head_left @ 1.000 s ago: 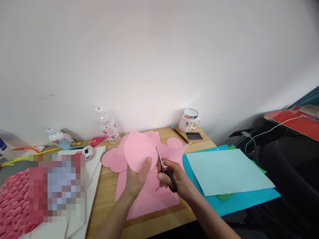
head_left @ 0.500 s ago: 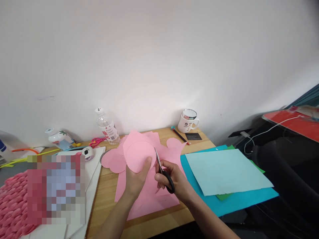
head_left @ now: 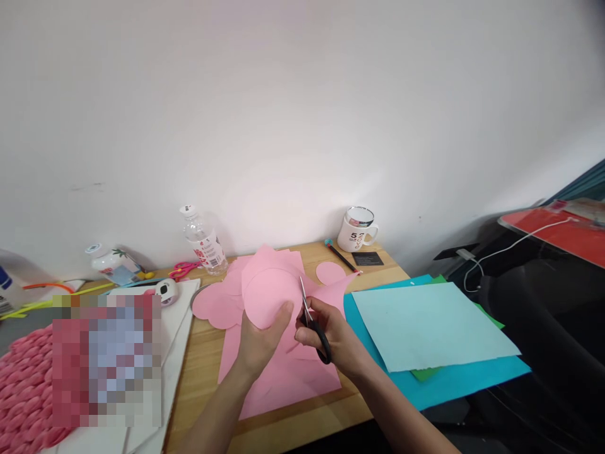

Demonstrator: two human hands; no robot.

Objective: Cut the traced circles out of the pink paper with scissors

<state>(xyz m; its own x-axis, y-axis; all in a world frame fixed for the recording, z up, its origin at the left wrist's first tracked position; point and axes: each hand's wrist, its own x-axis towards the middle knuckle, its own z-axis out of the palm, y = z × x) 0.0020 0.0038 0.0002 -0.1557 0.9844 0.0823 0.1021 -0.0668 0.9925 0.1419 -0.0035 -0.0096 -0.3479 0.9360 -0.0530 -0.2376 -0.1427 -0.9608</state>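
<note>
My left hand pinches a piece of pink paper from below, thumb on top, and a rounded outline shows on it. My right hand is closed around the black handles of a pair of scissors. Their blades point up and away, against the right edge of the round shape. Under both hands lie more pink sheets. A scalloped pink cutout rests to the left, and a small pink disc lies to the right.
A plastic bottle, pink scissors and a white mug stand or lie along the wall. A dark pencil sits by a black card. Light blue paper is stacked at right. White boards are at left.
Both hands have shifted slightly right with the paper and scissors. The offcut strip at the right has moved down, exposing more of the small disc.
</note>
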